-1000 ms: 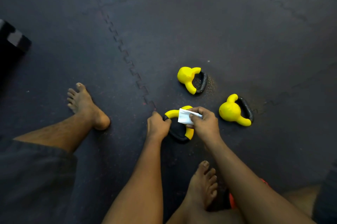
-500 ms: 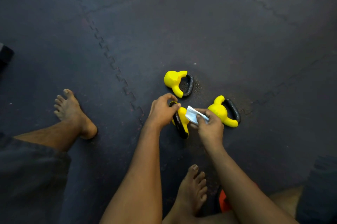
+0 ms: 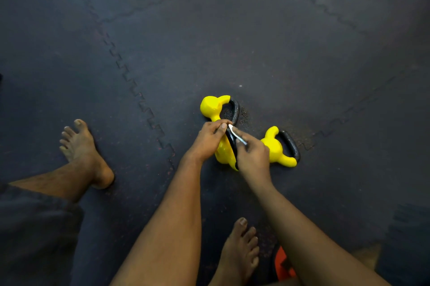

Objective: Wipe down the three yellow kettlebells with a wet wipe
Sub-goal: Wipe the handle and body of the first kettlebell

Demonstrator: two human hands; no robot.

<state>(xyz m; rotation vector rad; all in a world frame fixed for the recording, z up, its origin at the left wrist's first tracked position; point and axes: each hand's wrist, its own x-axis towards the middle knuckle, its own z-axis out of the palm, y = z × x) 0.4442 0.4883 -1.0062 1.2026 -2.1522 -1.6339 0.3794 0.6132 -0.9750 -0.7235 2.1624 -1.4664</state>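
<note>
On dark interlocking rubber floor mats (image 3: 232,29), we are gripping a yellow kettlebell's black handle (image 3: 231,143) with our left hand (image 3: 207,140) while our right hand (image 3: 252,157) is pinching a white wet wipe (image 3: 237,134) against it; two other yellow kettlebells (image 3: 213,106) (image 3: 277,148) are lying just beside.

The dark floor mat (image 3: 232,29) lies bare across the whole upper frame. At centre, three yellow kettlebells (image 3: 213,106) (image 3: 223,153) (image 3: 275,148) crowd close, leaving narrow gaps. Bare feet (image 3: 86,150) (image 3: 239,253) block the lower left and bottom centre.
</note>
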